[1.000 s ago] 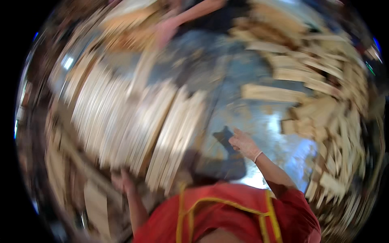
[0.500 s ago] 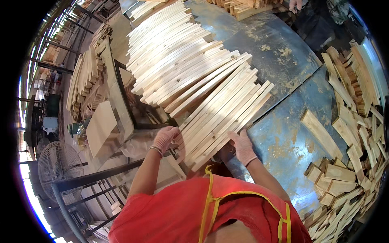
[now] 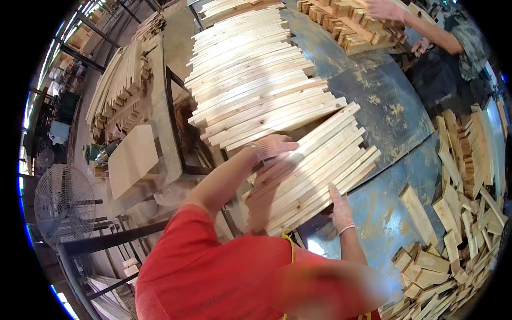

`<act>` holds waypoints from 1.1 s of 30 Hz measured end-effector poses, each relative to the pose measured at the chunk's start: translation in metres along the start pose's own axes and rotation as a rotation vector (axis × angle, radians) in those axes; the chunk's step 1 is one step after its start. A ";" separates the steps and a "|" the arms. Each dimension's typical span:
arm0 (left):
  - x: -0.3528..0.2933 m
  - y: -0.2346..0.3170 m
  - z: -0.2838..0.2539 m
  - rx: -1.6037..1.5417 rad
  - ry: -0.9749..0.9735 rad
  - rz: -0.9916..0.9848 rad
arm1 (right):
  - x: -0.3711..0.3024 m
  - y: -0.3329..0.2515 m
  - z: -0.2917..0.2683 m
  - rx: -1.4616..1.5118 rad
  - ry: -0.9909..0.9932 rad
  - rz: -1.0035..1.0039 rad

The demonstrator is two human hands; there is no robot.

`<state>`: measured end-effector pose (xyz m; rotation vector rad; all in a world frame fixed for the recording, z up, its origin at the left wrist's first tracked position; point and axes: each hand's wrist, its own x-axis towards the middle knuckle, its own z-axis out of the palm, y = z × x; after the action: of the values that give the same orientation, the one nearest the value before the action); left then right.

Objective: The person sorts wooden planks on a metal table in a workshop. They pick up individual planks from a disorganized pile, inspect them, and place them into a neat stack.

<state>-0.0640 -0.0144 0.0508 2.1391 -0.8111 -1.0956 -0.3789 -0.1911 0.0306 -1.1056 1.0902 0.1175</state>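
Note:
A near batch of pale wooden strips [image 3: 314, 173] lies side by side on the metal table, its ends uneven. My left hand [image 3: 274, 146], in a light glove, rests across the far side of this batch with fingers stretched out. At the near right edge, my gloved right hand [image 3: 340, 209] touches the outermost strip, fingers extended upward; part of its underside is hidden. Beyond the batch, a longer row of strips [image 3: 245, 85] runs away from me. A narrow wedge-shaped gap separates the two groups toward the right.
The blue-grey metal table [image 3: 381, 205] has a seam across it. Loose offcuts [image 3: 432, 266] are heaped at right. A co-worker's arm [image 3: 434, 34] reaches over stacked wood blocks [image 3: 346, 24] at the far right. A metal rail [image 3: 114, 237] and fan [image 3: 65, 205] stand at left.
My left hand has moved from the strips' near left ends to the batch's far side. My right hand stays by the near right edge. The co-worker's arm has come into view.

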 end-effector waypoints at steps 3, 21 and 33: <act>0.049 0.016 0.015 0.181 -0.181 -0.055 | 0.001 -0.018 0.016 0.141 -0.007 -0.007; -0.015 0.273 -0.042 -0.175 0.257 1.038 | -0.177 -0.157 -0.066 0.042 0.639 -1.071; 0.039 0.082 0.084 1.135 -0.075 0.685 | -0.036 0.087 -0.076 -0.900 0.447 -0.283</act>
<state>-0.1365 -0.1146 0.0511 2.2334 -2.3793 -0.3192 -0.4961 -0.1910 -0.0008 -2.1605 1.2917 0.1445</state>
